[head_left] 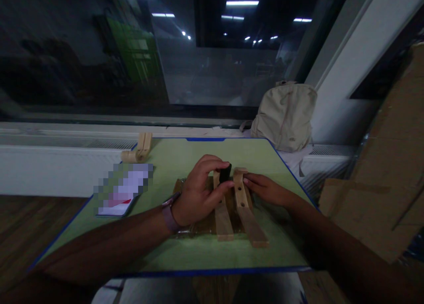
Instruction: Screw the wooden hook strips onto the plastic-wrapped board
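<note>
Two long wooden slats lie side by side on the green mat (185, 251), a left slat (222, 220) and a right slat (247, 209) with holes in it. My left hand (198, 191) pinches a small black block (225, 172) between thumb and fingers, holding it at the far end between the two slats. My right hand (266, 190) rests fingers flat against the right slat's far end. A clear plastic bag (195, 227) lies under the slats. A purple watch band (169, 213) sits on my left wrist.
More wooden pieces (139, 148) lie at the mat's far left corner. A blurred flat item (123, 189) lies left of my hands. A beige backpack (286, 114) leans at the window sill. Cardboard (380, 180) stands at the right.
</note>
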`<state>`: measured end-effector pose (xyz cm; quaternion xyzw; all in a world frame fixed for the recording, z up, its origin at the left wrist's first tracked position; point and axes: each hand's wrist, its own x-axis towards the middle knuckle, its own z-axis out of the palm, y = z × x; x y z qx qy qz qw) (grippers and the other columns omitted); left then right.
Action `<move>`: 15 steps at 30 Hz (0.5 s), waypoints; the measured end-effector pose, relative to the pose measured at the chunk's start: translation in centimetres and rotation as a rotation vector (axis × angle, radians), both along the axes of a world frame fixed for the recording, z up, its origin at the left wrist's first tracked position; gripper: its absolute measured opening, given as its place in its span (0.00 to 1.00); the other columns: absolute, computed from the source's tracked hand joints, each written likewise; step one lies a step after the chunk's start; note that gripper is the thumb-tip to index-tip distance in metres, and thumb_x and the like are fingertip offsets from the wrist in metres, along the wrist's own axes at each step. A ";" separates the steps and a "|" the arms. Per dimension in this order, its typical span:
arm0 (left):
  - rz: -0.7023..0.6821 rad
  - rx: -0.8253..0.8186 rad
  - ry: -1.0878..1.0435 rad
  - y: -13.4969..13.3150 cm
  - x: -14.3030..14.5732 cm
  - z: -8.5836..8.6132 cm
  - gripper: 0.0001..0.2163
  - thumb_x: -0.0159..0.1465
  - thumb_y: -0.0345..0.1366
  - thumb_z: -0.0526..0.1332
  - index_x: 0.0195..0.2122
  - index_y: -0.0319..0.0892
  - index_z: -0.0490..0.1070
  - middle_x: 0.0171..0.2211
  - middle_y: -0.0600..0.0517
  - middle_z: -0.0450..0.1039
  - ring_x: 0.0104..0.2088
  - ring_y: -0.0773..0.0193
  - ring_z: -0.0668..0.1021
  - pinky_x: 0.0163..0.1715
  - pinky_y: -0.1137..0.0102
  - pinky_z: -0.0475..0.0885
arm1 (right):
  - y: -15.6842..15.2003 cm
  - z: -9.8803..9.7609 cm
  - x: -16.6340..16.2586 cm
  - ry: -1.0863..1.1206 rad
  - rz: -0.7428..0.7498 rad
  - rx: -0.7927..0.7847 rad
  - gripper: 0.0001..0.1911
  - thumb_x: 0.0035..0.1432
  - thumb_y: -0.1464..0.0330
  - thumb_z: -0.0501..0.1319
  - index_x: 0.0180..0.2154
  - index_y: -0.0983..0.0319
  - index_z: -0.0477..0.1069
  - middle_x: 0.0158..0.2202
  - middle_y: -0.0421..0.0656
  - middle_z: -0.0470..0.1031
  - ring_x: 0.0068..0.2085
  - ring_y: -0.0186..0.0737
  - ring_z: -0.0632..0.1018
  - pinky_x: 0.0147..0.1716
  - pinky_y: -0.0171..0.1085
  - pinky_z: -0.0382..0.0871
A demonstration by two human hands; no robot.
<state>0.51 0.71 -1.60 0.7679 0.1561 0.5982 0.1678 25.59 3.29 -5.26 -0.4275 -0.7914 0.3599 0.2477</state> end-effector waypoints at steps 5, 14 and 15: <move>0.015 -0.123 0.011 -0.5 0.1 -0.2 0.19 0.69 0.30 0.60 0.60 0.47 0.64 0.49 0.45 0.73 0.49 0.60 0.77 0.50 0.63 0.73 | -0.1 0.1 0.0 0.002 -0.010 -0.010 0.28 0.68 0.45 0.52 0.48 0.58 0.78 0.48 0.49 0.82 0.52 0.53 0.80 0.59 0.54 0.71; 0.004 -0.027 0.052 -0.1 -0.4 0.3 0.19 0.66 0.31 0.64 0.58 0.48 0.66 0.48 0.45 0.71 0.49 0.58 0.75 0.49 0.62 0.73 | -0.2 0.1 0.0 -0.018 0.001 -0.009 0.27 0.70 0.46 0.50 0.48 0.57 0.78 0.47 0.48 0.82 0.54 0.53 0.79 0.60 0.55 0.70; 0.021 0.004 0.048 0.0 -0.4 0.3 0.19 0.65 0.31 0.65 0.57 0.48 0.67 0.47 0.46 0.71 0.48 0.58 0.74 0.48 0.62 0.73 | -0.2 0.1 0.0 -0.021 -0.003 -0.006 0.27 0.70 0.47 0.50 0.48 0.58 0.78 0.47 0.49 0.82 0.54 0.53 0.79 0.60 0.55 0.70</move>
